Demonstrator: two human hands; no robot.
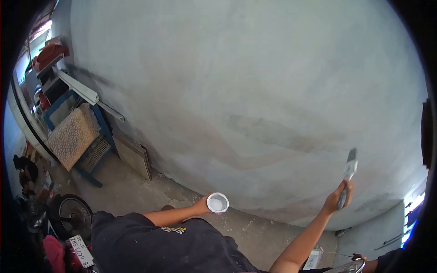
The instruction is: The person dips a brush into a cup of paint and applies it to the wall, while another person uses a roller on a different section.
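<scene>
My left hand [200, 207] is wrapped around a small round container [218, 203] with white paint inside, held in front of my dark shirt. My right hand [339, 198] grips a paintbrush [350, 167] by its handle, out to the right. The brush points upward, and its dark bristles overlap the wall [255, 91] in this view. The wall's surface is pale grey-white, with darker, uneven patches across its lower middle part.
On the left stand a blue chair [102, 132] with a patterned cushion [75, 136] and boards [132, 154] leaning by the wall. A motorcycle wheel [73, 216] is at lower left. Another person's hand [358, 257] shows at lower right, above the concrete floor [259, 234].
</scene>
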